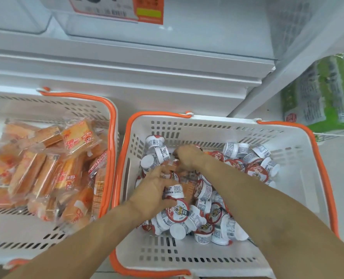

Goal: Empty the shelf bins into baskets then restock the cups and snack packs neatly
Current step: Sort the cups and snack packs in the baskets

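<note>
Across the top of the frame we see the white shelf (126, 63) with clear bins (106, 23). At left sits a basket (46, 234) of orange snack packs (46, 170); at centre right, a basket (300, 178) heaped with small cups (203, 198). Our left hand (151, 192) curls round one cup (175, 191). Our right hand (187, 158) seems closed among the cups; what it pinches we cannot tell.

Two baskets (300, 178) on floor (340, 178)
</note>
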Motion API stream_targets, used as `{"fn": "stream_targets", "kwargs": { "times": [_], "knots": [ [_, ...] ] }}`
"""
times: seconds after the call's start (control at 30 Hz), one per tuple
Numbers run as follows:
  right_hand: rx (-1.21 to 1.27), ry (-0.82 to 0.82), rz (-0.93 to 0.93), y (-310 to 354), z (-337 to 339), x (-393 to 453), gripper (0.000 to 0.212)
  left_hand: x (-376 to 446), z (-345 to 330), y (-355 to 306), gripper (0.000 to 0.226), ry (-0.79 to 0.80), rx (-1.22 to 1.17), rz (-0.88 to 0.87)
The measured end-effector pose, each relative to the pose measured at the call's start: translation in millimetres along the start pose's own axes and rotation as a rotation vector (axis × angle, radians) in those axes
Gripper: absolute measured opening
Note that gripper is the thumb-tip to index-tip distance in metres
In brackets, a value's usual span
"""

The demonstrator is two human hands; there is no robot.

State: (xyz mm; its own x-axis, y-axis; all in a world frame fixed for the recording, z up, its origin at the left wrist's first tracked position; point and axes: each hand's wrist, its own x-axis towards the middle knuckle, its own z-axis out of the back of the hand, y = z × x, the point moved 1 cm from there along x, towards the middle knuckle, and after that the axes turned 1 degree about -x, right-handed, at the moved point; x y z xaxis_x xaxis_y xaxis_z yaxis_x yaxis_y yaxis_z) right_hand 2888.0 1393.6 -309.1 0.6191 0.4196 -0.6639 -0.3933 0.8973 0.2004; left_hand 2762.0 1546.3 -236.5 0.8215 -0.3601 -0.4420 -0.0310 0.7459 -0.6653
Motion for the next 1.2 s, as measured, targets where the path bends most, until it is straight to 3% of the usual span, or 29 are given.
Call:
{"fn": "stream_targets", "kwargs": {
  "times": [0.17,0.37,0.5,0.7,0.8,0.97,1.1,1.13,1.2],
  "knots": [
    [0.051,0.008,-0.040,-11.3,4.8,-13.3,0.034,0.0,0.0,0.8,0.057,0.026,0.047,0.009],
    [0.621,-0.162,-0.101,-20.3,36.3,-55.6,0.043,-1.6,-2.4,0.1,0.057,0.001,0.031,0.014],
    [0.601,0.078,-0.102,-19.6,32.9,-77.7,0.020,-3.9,-1.3,-1.7,0.056,-0.005,0.022,0.012],
    [0.466,0.419,-0.143,-3.1,21.4,-77.0,0.062,-8.8,-0.3,-3.0,0.059,-0.016,-0.019,0.024],
    [0.550,0.556,-0.177,4.0,25.2,-70.8,0.077,-10.1,0.1,-2.5,0.059,-0.015,-0.031,0.031],
    [0.593,0.661,-0.236,-1.8,24.1,-61.7,0.084,-13.1,0.4,-2.2,0.058,-0.018,-0.040,0.029],
    [0.542,0.599,-0.173,-9.6,17.2,-62.4,0.100,-18.1,-3.3,-1.7,0.058,-0.044,-0.007,0.028],
    [0.538,0.573,-0.162,-9.7,18.1,-66.7,0.098,-20.0,-4.9,-1.8,0.059,-0.057,0.003,0.026],
    [0.566,0.523,-0.161,-12.1,21.0,-77.0,0.072,-24.2,-8.4,-2.0,0.061,-0.075,0.021,0.023]
  ]
}}
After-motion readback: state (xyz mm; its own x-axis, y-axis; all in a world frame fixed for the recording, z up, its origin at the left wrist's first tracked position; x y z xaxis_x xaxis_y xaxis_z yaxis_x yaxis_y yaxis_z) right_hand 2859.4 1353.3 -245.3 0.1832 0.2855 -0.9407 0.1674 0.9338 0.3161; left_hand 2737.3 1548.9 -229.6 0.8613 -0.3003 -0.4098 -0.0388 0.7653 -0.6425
